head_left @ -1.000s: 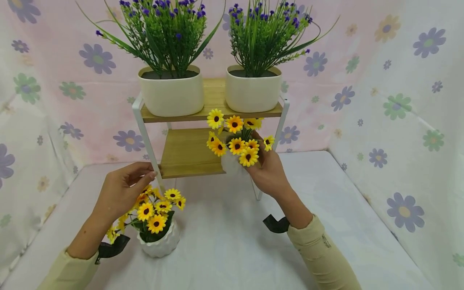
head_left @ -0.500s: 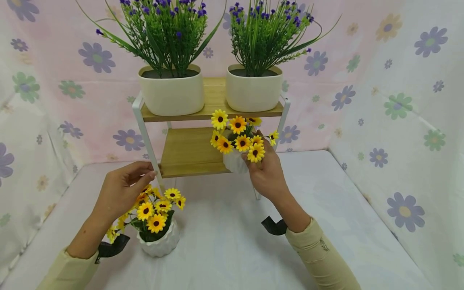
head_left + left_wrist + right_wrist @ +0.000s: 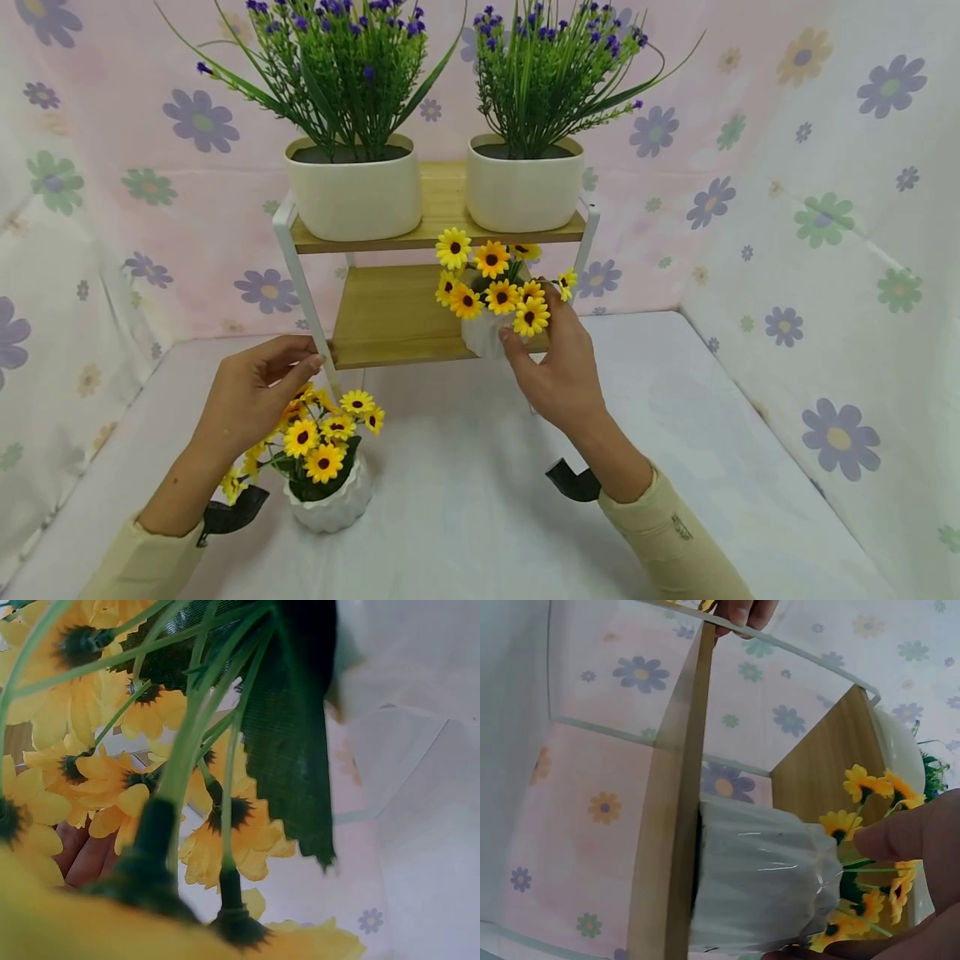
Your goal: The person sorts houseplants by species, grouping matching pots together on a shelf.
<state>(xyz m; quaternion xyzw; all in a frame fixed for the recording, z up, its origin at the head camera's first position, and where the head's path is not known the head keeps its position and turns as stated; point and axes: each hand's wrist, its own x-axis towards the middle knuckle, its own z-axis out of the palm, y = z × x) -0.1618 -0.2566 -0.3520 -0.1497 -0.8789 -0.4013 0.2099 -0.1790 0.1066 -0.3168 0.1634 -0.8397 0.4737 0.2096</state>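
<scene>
On the lower board of a two-tier shelf [image 3: 390, 317] stands a small white ribbed pot [image 3: 761, 874] of yellow artificial flowers [image 3: 501, 296]. My right hand [image 3: 562, 367] is beside it, thumb and fingers spread. Its thumb [image 3: 892, 836] is near the rim and blooms; the other fingers are partly hidden by flowers and pot. My left hand [image 3: 243, 396] pinches the shelf's white left front post [image 3: 303, 308] near the lower board. Its fingertips [image 3: 739, 613] also show past the frame in the right wrist view. Yellow flowers [image 3: 232, 825] fill the left wrist view.
A second white pot [image 3: 330, 504] with yellow flowers stands on the white-covered table [image 3: 450, 517], under my left hand. Two larger cream planters, left [image 3: 356, 196] and right [image 3: 525, 192], with purple-flowered greenery occupy the top board. Floral cloth [image 3: 810, 250] surrounds the table.
The flowers and pot shifted slightly right, then stayed put. My right hand has since spread wider and drawn a little away from the pot. My left hand stays at the post.
</scene>
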